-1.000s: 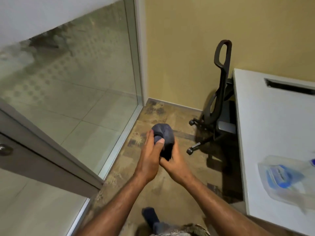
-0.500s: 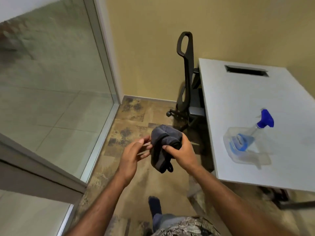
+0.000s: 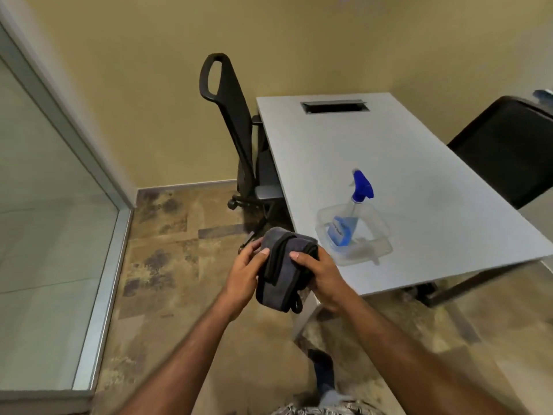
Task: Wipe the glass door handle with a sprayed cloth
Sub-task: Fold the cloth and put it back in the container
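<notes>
The cloth (image 3: 282, 265), dark grey and folded into a thick wad, is held in the air between both hands, just off the near left corner of the table (image 3: 419, 151). The left hand (image 3: 244, 274) grips its left side, thumb on top. The right hand (image 3: 324, 278) grips its right side, thumb on top, the other fingers hidden under the folds. On the table just beyond the right hand stands a spray bottle (image 3: 356, 217) with a blue trigger. Its clear body shows a blue patch, and I cannot tell whether that is label or liquid. A slot (image 3: 333, 106) at the table's far end is dark inside. The glass panel (image 3: 45, 235) is cut off by the left edge, the second chair (image 3: 508, 151) by the right. The first chair (image 3: 233, 115) has its seat partly under the table. A socked foot (image 3: 323, 374) shows below.
</notes>
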Demonstrator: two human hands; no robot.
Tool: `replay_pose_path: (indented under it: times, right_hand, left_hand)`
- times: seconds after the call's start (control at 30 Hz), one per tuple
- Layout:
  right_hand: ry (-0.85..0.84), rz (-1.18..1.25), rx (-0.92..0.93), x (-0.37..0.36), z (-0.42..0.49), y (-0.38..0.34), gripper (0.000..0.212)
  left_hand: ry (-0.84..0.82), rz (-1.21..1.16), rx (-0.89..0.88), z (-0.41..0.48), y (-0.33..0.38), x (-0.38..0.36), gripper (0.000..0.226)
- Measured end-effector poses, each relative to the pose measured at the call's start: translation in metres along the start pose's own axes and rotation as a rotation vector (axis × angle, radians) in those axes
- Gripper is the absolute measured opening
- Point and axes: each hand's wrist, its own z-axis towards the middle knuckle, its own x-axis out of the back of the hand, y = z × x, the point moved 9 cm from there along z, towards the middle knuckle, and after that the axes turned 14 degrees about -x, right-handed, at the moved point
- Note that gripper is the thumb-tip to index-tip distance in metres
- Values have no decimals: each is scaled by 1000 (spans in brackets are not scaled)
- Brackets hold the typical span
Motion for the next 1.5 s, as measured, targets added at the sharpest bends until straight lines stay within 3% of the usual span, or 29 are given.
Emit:
replay_pose_path:
  times: [0.1, 0.3, 0.6, 0.77, 0.9, 0.97, 1.03, 1.13, 1.23, 1.3, 1.4, 1.5]
  right_hand:
    - [55, 58, -25, 50, 6, -1, 58]
    - [148, 136, -55, 156, 17, -12, 56]
    - [187, 116, -73, 255, 54, -46, 50]
    - [197, -64, -119, 281, 86, -56, 48]
    - [228, -73, -170, 305, 115, -66, 75]
    - [216, -59, -196, 313, 129, -70, 72]
    - [202, -27, -205, 319, 141, -74, 62]
    - [197, 7, -213, 326, 162, -77, 59]
    - [195, 12, -223, 326, 178, -78, 64]
    - [188, -4, -229, 324, 187, -76, 65]
    - [186, -32, -234, 318, 196, -72, 62]
    - [188, -98, -244, 311, 202, -67, 62]
  left_hand:
    - [-46, 4, 23, 23, -16, -44, 29]
    - [-134, 23, 87, 62, -52, -143, 34]
    - [5, 28, 175, 112, -83, -244, 38]
    - [130, -12, 248, 131, -99, -260, 43]
    - [92, -86, 247, 141, -100, -265, 42]
    - [48, -90, 226, 143, -99, -265, 43]
    - [40, -10, 193, 142, -101, -256, 35]
    - [171, 252, 116, 138, -101, -227, 17]
    - [325, 503, 33, 138, -89, -202, 35]
    - [327, 617, 1, 146, -87, -195, 57]
    - [211, 717, -92, 168, -85, -202, 87]
    - [37, 686, -103, 186, -90, -219, 91]
